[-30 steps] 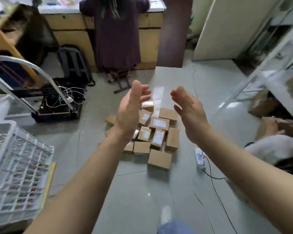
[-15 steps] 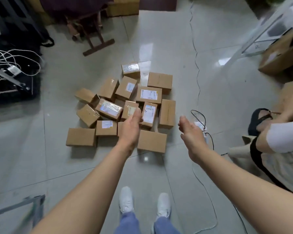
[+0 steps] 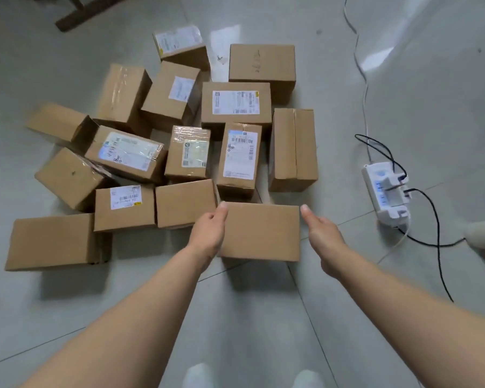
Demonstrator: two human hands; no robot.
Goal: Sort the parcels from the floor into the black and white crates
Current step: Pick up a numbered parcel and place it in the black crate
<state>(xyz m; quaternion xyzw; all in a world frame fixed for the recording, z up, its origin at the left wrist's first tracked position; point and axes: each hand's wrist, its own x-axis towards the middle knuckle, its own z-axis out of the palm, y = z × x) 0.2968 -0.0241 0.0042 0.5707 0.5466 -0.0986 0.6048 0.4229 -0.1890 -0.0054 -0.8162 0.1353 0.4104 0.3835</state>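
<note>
Cardboard parcels (image 3: pixel 235 107) lay in a loose cluster on the grey tiled floor (image 3: pixel 431 113). Some bore white shipping labels, others were bare, and a few leaned on their neighbours. Nearest my feet sat one plain box (image 3: pixel 261 232), flat on the tiles at the front edge of the cluster.

My left hand (image 3: pixel 207 233) was at its left side, fingers straight and relaxed, thumb up by the far corner. I could not tell whether the palm touched the cardboard. My right hand (image 3: pixel 321 236) was just beside the box's right side, fingers also straight, with a narrow gap showing. Neither hand gripped anything.

Off to the right lay a white power strip (image 3: pixel 384 191), well apart from the parcels. The toes of my white shoes (image 3: pixel 198 376) showed at the bottom edge.
</note>
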